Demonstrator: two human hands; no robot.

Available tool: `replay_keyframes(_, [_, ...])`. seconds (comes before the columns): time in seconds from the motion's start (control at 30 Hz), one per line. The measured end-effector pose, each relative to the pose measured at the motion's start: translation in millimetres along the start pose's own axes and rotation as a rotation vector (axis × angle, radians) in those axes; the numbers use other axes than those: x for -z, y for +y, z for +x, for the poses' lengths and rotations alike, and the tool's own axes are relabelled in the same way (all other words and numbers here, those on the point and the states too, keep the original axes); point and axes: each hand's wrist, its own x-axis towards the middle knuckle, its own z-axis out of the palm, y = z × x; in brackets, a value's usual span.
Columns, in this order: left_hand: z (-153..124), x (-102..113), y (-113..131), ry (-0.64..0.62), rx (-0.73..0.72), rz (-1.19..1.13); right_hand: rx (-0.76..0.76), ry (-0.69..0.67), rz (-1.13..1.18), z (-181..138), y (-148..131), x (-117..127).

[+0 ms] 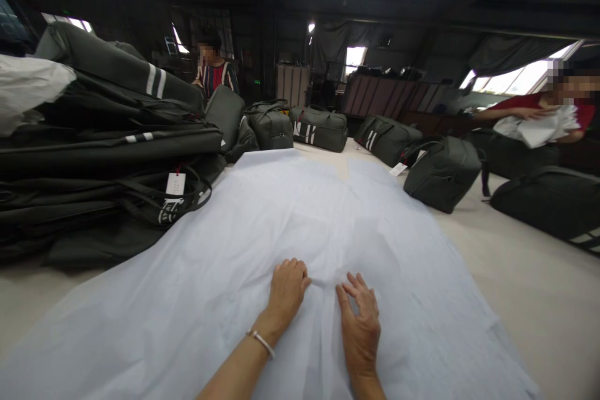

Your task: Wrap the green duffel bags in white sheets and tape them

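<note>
A wide stack of thin white tissue paper [290, 212] lies spread on the pale table in front of me. My left hand [287, 290], with a thin bracelet at the wrist, rests on the paper with fingers curled and pinching a small fold of the top sheet. My right hand [360, 319] sits just beside it, thumb and fingers bent onto the same wrinkle in the paper.
A tall pile of flat dark green bags [107, 137] with a hang tag fills the left. Stuffed duffel bags [443, 172] stand at the back and right. One person [213, 72] stands far back; another person [544, 119] at right holds white paper.
</note>
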Motion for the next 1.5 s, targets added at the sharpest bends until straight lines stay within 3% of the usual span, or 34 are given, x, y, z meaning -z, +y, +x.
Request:
replay_keyframes(0.23, [3.1, 5.1, -12.3, 0.138, 0.075, -0.35, 0.014, 0.003, 0.0, 17.1, -18.8, 5.0])
replay_keyframes(0.43, [6.7, 29.9, -36.5, 0.349, 0.27, -0.685, 0.005, -0.113, -0.061, 16.5, -23.5, -11.4])
replay_keyframes(0.53, [7.1, 39.0, -42.7, 0.388, 0.319, -0.754, 0.023, -0.153, -0.069, 16.5, -23.3, -16.9])
replay_keyframes(0.77, [6.5, 33.6, -29.7, 0.21, 0.257, -0.621, -0.088, -0.021, 0.005, 38.8, -7.3, 5.7])
replay_keyframes(1.0, [-5.6, 29.6, -16.8, 0.092, 0.093, -0.348, -0.244, 0.011, 0.047, 55.6, -5.4, 36.8])
replay_keyframes(1.17, [-11.4, 18.2, -3.8, -0.027, 0.002, -0.074, -0.173, -0.01, 0.049, 46.3, -8.8, 33.2])
replay_keyframes(1.33, [-5.0, 11.4, -6.3, -0.028, 0.017, -0.205, -0.064, -0.01, 0.029, 41.3, -12.2, 24.0])
replay_keyframes(1.5, [-0.6, 19.5, -19.5, 0.029, 0.112, -0.552, -0.042, -0.017, 0.032, 40.7, -18.8, 18.8])
